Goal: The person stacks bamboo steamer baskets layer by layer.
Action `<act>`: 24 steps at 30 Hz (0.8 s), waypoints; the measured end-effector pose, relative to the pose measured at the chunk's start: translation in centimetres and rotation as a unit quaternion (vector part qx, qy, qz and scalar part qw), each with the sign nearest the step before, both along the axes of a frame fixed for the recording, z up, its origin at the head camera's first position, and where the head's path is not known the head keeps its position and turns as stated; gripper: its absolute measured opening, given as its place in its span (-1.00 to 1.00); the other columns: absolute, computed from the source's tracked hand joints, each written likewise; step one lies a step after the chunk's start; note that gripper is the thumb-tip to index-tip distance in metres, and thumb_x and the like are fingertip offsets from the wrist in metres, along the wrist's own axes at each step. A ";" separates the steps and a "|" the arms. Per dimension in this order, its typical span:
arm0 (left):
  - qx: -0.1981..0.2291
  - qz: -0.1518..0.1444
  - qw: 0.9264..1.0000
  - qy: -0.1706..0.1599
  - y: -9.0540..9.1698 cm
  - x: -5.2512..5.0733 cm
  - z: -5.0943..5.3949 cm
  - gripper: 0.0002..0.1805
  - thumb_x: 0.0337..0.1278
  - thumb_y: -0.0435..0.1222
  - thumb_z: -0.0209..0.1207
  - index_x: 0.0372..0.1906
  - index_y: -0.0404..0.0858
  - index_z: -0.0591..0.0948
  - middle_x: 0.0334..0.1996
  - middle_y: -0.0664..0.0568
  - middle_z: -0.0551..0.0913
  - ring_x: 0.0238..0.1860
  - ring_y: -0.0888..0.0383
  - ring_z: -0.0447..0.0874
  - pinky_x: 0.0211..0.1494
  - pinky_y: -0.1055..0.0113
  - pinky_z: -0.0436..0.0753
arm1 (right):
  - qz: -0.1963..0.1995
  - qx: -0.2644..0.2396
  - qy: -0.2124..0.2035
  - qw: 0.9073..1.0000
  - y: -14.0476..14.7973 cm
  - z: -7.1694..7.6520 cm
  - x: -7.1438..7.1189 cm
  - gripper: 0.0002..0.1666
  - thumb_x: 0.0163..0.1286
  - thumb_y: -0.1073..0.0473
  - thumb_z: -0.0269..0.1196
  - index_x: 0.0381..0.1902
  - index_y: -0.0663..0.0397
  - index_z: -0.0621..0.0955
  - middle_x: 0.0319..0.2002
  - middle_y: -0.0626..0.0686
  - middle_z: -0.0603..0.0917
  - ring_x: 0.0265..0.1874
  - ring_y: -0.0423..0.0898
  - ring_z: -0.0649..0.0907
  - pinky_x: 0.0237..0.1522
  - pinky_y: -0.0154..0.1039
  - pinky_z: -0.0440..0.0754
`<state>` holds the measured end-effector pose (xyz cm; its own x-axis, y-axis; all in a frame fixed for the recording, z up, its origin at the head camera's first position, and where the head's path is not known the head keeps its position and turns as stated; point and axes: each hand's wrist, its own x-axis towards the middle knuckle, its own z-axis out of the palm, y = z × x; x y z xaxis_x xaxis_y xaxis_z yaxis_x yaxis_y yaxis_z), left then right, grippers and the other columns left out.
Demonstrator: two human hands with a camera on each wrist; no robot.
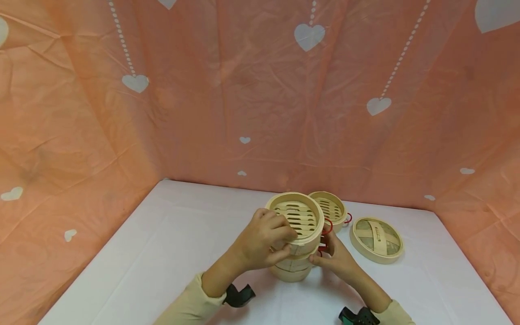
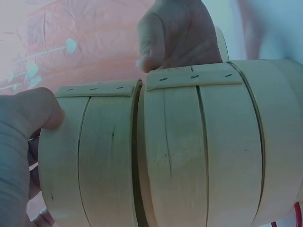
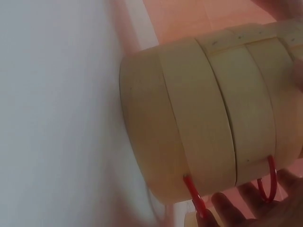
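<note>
A stack of round bamboo steamer baskets stands on the table. The top basket [image 1: 296, 214] has a slatted floor, and a narrow gap parts it from the lower basket [image 2: 199, 146] along one side. My left hand [image 1: 264, 241] grips the top basket by its near left rim, thumb outside and fingers over the edge. On the stack's right side, my right hand [image 1: 335, 255] holds the wall of the baskets, with its thumb in front and its fingers by the red loops [image 3: 194, 194]. The right fingers' exact contact is partly hidden.
Behind the stack to the right stands another slatted steamer basket [image 1: 327, 207] with a red loop. A woven bamboo lid [image 1: 378, 239] with a strap handle lies farther right. The white table [image 1: 183, 234] meets a pink cloth backdrop [image 1: 264, 99] printed with hearts.
</note>
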<state>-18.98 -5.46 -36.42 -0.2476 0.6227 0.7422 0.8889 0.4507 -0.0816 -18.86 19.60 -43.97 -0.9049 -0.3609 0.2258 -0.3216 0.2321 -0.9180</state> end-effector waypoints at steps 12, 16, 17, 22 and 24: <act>-0.001 0.006 1.000 -0.003 0.2 0.0 -0.2 -0.81 -0.20 -0.22 0.30 -0.34 0.02 0.62 -0.39 0.26 0.55 -0.24 0.26 0.51 -0.04 0.27 0.40 | 0.004 -0.004 -0.006 1.000 0.1 0.0 0.0 0.04 0.10 0.19 0.42 0.43 0.19 0.11 0.21 0.32 0.41 0.05 -0.30 0.49 0.03 -0.32 0.49; 0.002 0.005 1.000 -0.010 0.3 0.1 -0.1 -0.80 -0.20 -0.22 0.30 -0.33 0.02 0.63 -0.39 0.26 0.56 -0.23 0.25 0.53 -0.04 0.27 0.40 | 0.011 -0.006 -0.003 1.000 0.2 0.0 0.0 0.02 0.11 0.18 0.41 0.42 0.19 0.12 0.20 0.27 0.41 0.04 -0.29 0.49 0.01 -0.30 0.51; 0.002 0.004 1.000 -0.012 0.3 0.2 -0.1 -0.81 -0.20 -0.22 0.30 -0.34 0.02 0.63 -0.39 0.26 0.56 -0.23 0.25 0.53 -0.03 0.27 0.40 | 0.014 -0.007 -0.001 1.000 0.2 0.0 0.0 0.02 0.11 0.18 0.40 0.43 0.19 0.13 0.20 0.25 0.42 0.04 -0.29 0.49 0.01 -0.30 0.52; 0.000 0.005 1.000 -0.018 0.3 0.3 -0.2 -0.81 -0.20 -0.22 0.31 -0.34 0.03 0.63 -0.40 0.27 0.56 -0.22 0.26 0.52 -0.03 0.27 0.39 | 0.023 -0.014 0.008 1.000 0.2 0.0 0.0 -0.01 0.12 0.23 0.39 0.43 0.20 0.14 0.17 0.13 0.42 0.03 -0.29 0.49 0.01 -0.30 0.53; 0.001 0.006 1.000 -0.019 0.3 0.3 -0.3 -0.80 -0.20 -0.22 0.31 -0.34 0.03 0.64 -0.40 0.27 0.56 -0.22 0.27 0.52 -0.03 0.28 0.39 | 0.024 -0.016 0.011 1.000 0.2 0.0 -0.1 -0.01 0.12 0.25 0.38 0.43 0.21 0.14 0.17 0.12 0.42 0.02 -0.28 0.50 0.01 -0.30 0.53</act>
<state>-18.65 -5.14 -36.71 -0.2830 0.6190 0.7326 0.8863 0.4606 -0.0469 -18.92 19.78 -43.97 -0.8813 -0.3960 0.2579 -0.3524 0.1871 -0.9170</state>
